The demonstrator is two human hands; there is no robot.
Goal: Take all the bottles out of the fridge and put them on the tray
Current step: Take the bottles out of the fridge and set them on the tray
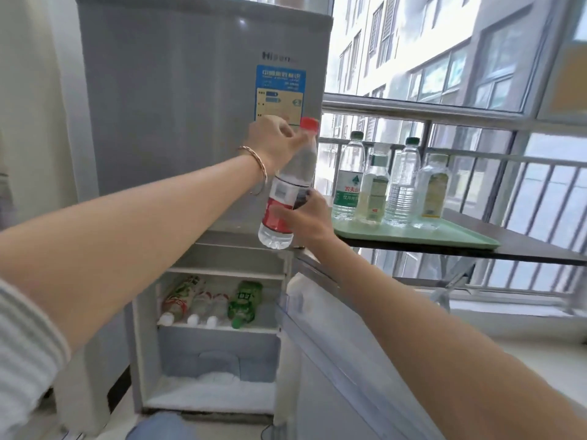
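Now I have both hands (273,144) (305,217) closed on a bottle (287,192); next, it goes right onto the tray (444,235).

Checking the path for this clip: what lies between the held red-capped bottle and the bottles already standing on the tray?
In the head view only the right hand, gripping the red-capped bottle, and a bare corner of the green tray; no other object stands there.

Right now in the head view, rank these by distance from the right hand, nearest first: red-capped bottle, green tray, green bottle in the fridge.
1. Red-capped bottle: in the right hand, whose grip is on its lower body; the left hand holds its neck.
2. Green tray: just right of that hand, on the table.
3. Green bottle: well below, lying on the open fridge's shelf.
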